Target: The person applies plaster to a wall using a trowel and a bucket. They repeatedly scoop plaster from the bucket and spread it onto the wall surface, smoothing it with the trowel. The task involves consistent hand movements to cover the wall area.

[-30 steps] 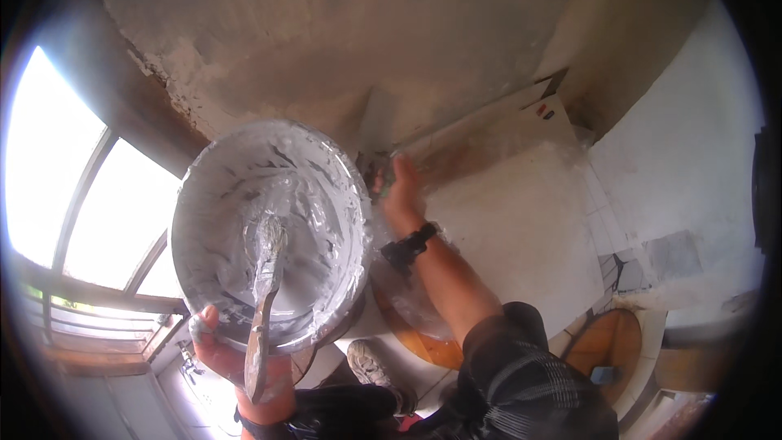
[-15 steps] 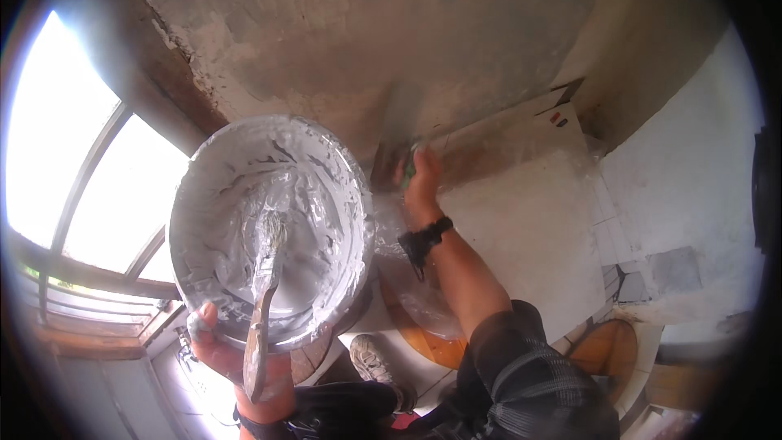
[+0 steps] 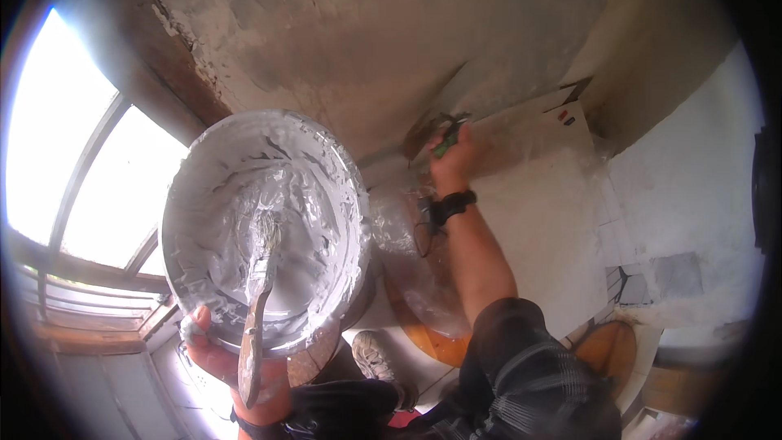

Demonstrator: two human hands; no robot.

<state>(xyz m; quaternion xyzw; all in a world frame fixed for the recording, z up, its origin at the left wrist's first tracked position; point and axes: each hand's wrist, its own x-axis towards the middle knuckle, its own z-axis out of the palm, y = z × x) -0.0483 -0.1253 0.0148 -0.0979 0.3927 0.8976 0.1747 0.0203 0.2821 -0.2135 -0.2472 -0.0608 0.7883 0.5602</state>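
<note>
The left hand (image 3: 218, 352) grips the plaster-coated bowl (image 3: 265, 228), a brush (image 3: 259, 310) inside it. Beside the bowl, the right hand (image 3: 453, 161) clamps a green-handled tool (image 3: 446, 140) against the wall (image 3: 366, 41).

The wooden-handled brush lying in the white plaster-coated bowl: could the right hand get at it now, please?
Probably not at once: the right hand is stretched to the wall, gripping a green-handled tool. The brush lies uncovered in the bowl, held by the left hand.

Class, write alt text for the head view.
The left hand holds a white-coated bowl with a brush lying in it. The right hand presses a green-handled tool to the rough wall beside a window.
</note>
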